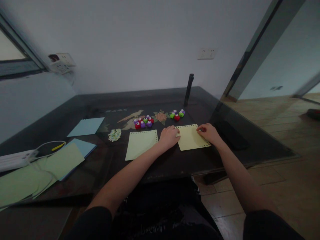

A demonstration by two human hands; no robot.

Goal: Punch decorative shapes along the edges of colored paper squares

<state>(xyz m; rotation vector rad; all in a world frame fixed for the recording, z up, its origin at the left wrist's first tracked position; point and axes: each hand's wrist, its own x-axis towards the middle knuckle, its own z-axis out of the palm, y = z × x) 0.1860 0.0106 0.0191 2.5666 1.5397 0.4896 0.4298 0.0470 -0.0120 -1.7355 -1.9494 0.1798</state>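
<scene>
A pale yellow loose-leaf sheet [191, 140] lies on the dark table in front of me, with punched holes along its far and right edges. My left hand [169, 137] has its fingers curled at the sheet's left edge, thumb and forefinger close together on it. At the far right part of the same sheet, my right hand [209, 134] bends thumb and forefinger into a pinch on the paper. To the left lies a pale green loose-leaf sheet [140, 144], holes along its far and right edges; my left forearm passes over its near right corner.
Small red, purple and green eye-like pieces [144, 122] sit beyond the sheets, with a smaller cluster [177, 115] to the right. A black upright device [189, 90] stands behind. Blue paper [87, 127], green sheets [58, 162], a power strip [17, 160] and cables lie left.
</scene>
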